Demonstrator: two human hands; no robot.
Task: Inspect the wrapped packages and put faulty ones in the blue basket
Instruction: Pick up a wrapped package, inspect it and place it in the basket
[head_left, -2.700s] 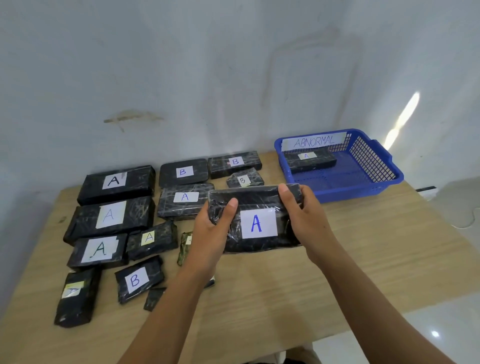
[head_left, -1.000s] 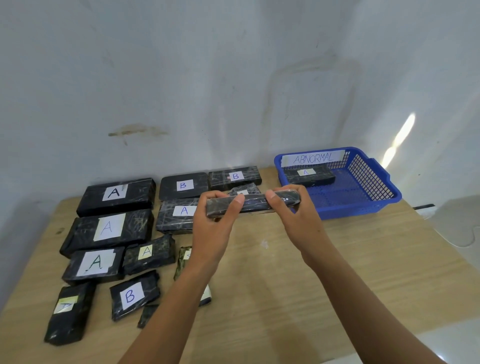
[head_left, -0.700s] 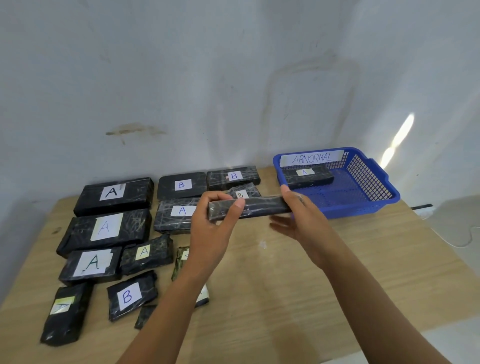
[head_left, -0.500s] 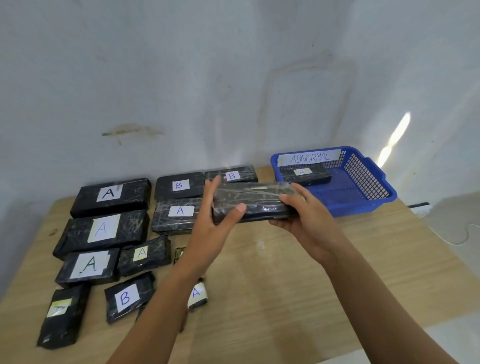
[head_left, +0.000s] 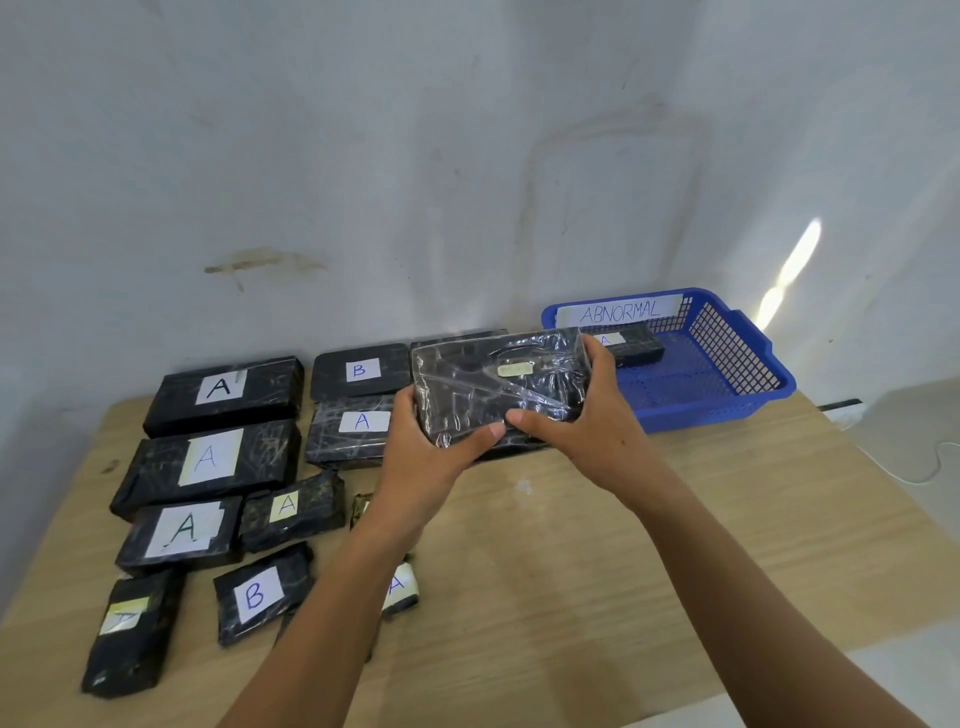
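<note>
A black film-wrapped package is held above the table, its back side up, showing a small strip of tape and no letter label. My left hand grips its near left corner. My right hand grips its right end, thumb along the near edge. The blue basket marked ABNORMAL stands at the back right, with one black package labelled A inside, partly hidden behind my right hand.
Several black packages labelled A or B lie in rows on the left of the wooden table, such as a large A package and a B package. A white wall rises behind. A white cable lies off the table at right.
The package has been turned over: its A label faced me, then it went edge-on, and now its back side faces up. Both hands shifted their grip during the turn.
</note>
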